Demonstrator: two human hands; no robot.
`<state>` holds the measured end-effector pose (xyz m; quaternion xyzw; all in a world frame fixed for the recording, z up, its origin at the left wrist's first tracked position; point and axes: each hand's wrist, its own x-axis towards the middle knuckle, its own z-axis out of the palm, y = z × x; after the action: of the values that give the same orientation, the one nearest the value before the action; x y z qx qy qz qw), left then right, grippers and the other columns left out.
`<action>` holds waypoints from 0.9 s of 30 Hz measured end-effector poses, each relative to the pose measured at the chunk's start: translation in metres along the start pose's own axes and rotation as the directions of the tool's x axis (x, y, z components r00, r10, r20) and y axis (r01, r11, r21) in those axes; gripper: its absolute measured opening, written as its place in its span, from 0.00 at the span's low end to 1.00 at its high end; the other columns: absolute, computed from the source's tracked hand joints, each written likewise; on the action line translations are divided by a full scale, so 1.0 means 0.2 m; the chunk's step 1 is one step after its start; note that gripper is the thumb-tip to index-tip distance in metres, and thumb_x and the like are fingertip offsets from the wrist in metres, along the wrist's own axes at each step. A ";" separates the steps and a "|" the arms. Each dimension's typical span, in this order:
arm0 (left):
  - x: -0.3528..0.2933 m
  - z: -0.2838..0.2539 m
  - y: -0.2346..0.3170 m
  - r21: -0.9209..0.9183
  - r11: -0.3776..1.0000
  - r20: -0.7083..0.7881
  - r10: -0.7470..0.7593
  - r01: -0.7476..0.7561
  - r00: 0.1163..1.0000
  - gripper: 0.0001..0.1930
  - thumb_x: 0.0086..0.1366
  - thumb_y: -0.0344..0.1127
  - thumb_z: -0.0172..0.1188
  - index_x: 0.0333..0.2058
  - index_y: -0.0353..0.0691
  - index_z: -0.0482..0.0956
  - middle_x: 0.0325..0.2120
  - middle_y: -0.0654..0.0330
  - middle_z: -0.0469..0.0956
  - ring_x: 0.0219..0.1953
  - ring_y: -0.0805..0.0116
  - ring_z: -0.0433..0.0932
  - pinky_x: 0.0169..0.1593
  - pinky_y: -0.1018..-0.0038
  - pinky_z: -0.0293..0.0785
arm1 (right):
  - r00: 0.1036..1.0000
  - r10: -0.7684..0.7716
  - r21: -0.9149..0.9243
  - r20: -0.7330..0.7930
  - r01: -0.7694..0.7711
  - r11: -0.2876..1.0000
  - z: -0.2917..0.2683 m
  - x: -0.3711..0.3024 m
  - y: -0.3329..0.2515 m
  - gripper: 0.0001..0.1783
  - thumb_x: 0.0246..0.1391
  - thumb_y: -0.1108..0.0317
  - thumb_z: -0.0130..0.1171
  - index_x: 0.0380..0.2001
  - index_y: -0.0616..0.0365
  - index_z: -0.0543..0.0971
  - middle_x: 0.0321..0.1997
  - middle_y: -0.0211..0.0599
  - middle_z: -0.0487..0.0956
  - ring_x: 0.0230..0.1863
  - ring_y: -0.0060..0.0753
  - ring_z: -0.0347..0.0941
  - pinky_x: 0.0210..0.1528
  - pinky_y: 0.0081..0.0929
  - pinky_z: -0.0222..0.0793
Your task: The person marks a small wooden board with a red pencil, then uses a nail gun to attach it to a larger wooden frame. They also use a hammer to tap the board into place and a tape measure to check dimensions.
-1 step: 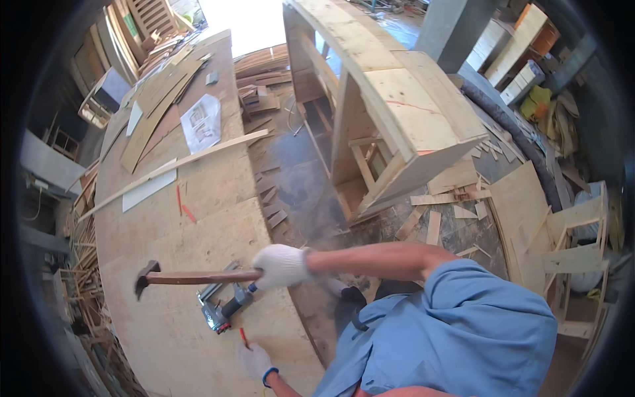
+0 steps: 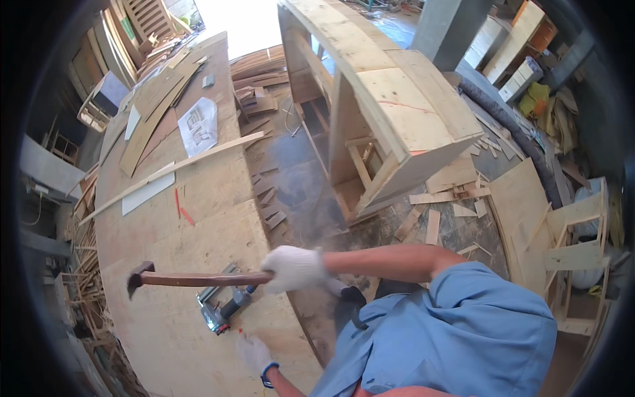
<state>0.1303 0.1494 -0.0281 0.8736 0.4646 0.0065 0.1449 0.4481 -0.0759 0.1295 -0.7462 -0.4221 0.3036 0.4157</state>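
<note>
My right hand (image 2: 294,268), in a white knit glove, is closed round the end of a hammer's wooden handle. The hammer (image 2: 202,280) points left across the workbench, its dark metal head at the far end. Partly beneath the handle, a nail gun (image 2: 225,308) with a grey and black grip lies on the board. My left hand (image 2: 254,355), gloved and with a blue cuff, is closed low over the bench near the nail gun. A short red tip of a thin stick shows at its fingers; the rest is hidden.
The plywood workbench (image 2: 152,351) carries a long wood strip (image 2: 178,167), a paper drawing (image 2: 199,126), thin boards (image 2: 155,119) and red sticks or marks (image 2: 187,216). A wooden cabinet frame (image 2: 410,106) stands to the right. Wood offcuts (image 2: 433,227) litter the floor.
My right hand has shifted slightly right and down, and the hammer's head slightly left. Less of the red stick shows at my left hand.
</note>
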 end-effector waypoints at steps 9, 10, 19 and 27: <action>-0.25 -0.19 2.10 -0.787 0.405 -0.151 0.606 -0.466 0.781 0.19 0.72 0.27 0.57 0.60 0.29 0.79 0.58 0.45 0.81 0.62 0.53 0.79 0.68 0.64 0.70 | 0.842 0.228 0.024 -0.490 -0.249 0.968 -0.94 -1.38 -0.17 0.20 0.59 0.60 0.69 0.49 0.61 0.83 0.35 0.49 0.85 0.37 0.40 0.86 0.42 0.38 0.80; -0.32 -0.22 2.29 -0.830 0.293 -0.205 0.633 -0.476 0.747 0.20 0.72 0.27 0.58 0.60 0.30 0.79 0.58 0.45 0.81 0.62 0.52 0.79 0.68 0.64 0.70 | 0.806 0.184 -0.084 -0.562 -0.276 0.957 -1.03 -1.51 -0.11 0.20 0.58 0.60 0.70 0.49 0.62 0.83 0.35 0.49 0.85 0.36 0.39 0.86 0.42 0.38 0.80; -0.63 -0.16 3.05 -0.347 0.306 -0.624 0.631 -0.887 0.461 0.18 0.70 0.24 0.56 0.57 0.34 0.81 0.56 0.51 0.81 0.60 0.51 0.76 0.67 0.59 0.70 | 0.467 0.015 -0.206 -0.884 -0.419 0.884 -1.90 -2.00 0.02 0.13 0.63 0.60 0.68 0.41 0.58 0.82 0.23 0.30 0.77 0.21 0.20 0.76 0.22 0.22 0.70; -0.64 -0.08 3.04 -0.472 0.269 -0.647 0.542 -0.840 0.537 0.17 0.72 0.23 0.52 0.55 0.33 0.82 0.56 0.50 0.82 0.60 0.52 0.77 0.67 0.60 0.70 | 0.632 -0.163 -0.594 -0.758 -0.564 0.574 -2.04 -1.71 0.65 0.20 0.65 0.55 0.63 0.47 0.62 0.81 0.36 0.55 0.85 0.40 0.57 0.85 0.46 0.52 0.80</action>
<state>0.5481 -0.2721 0.1600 0.8239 -0.0050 0.4187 0.3820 0.6684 -0.5657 0.2417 -0.9497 -0.2016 -0.2012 0.1303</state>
